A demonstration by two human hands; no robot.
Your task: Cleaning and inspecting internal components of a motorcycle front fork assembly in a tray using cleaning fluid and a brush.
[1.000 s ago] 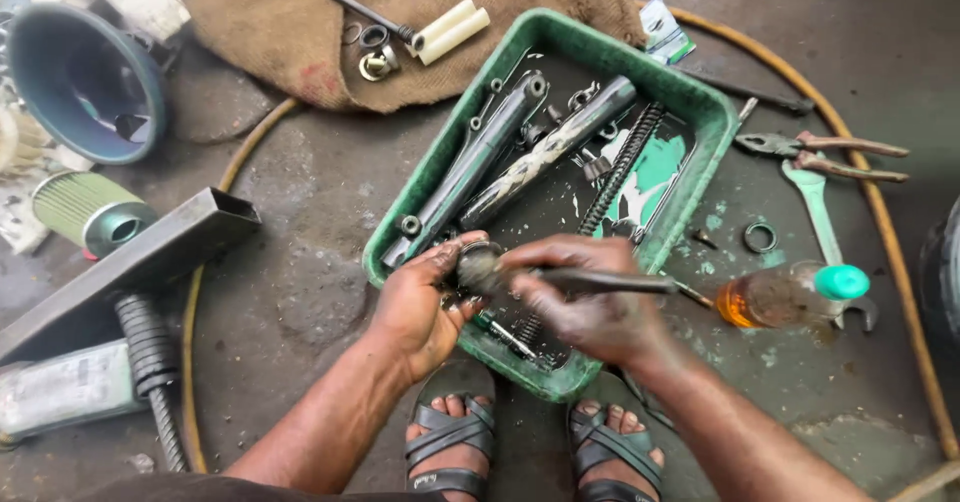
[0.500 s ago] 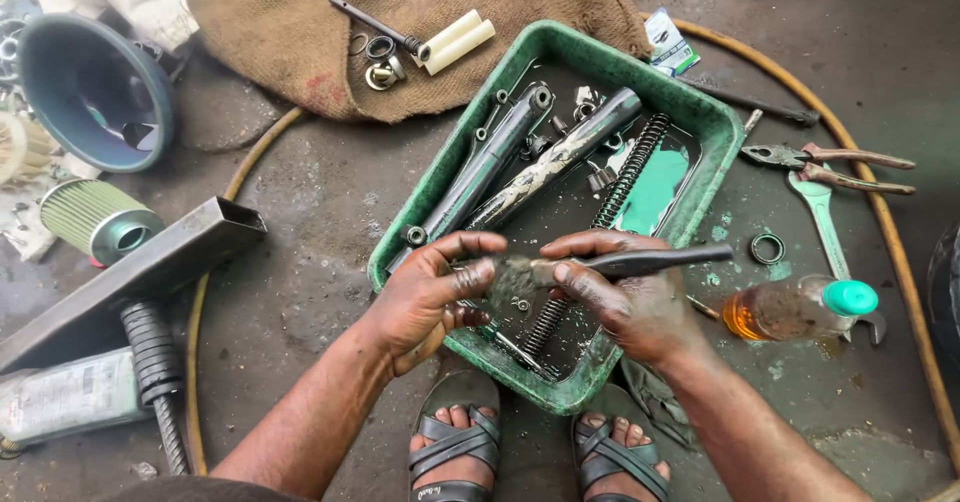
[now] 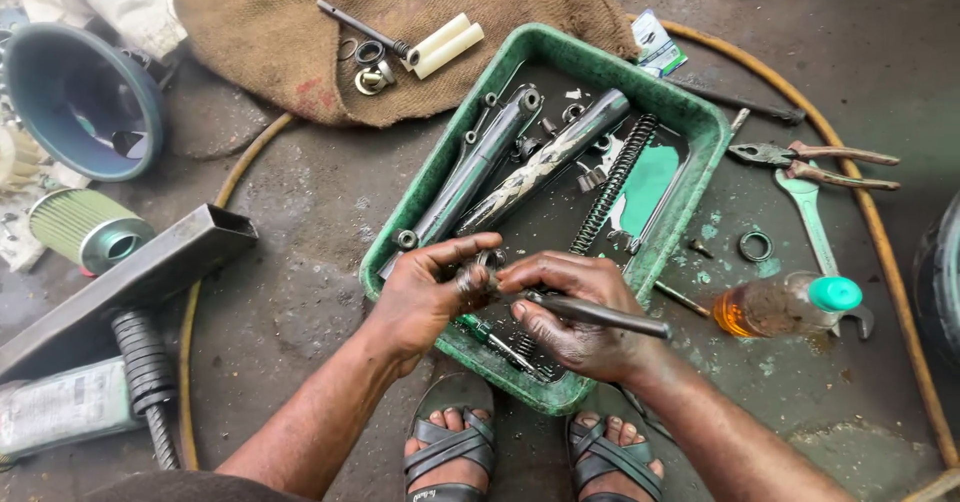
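L hand point(image 3: 425, 297) fingers pinching small ring point(image 3: 470, 279); R hand point(image 3: 580, 317) fingers gripping rod point(image 3: 600, 314), over green tray point(image 3: 700, 127)

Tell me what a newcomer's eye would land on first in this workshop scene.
First, the green tray at centre, full of oily metal tubes and a coil spring. Over its near edge, the left hand pinches a small metal ring while the right hand grips a dark rod. To the right, a bottle of amber oil lies on the floor beside pliers.

Soft even daylight, faint shadows, sharp pic w/ slight wide-angle edge bend.
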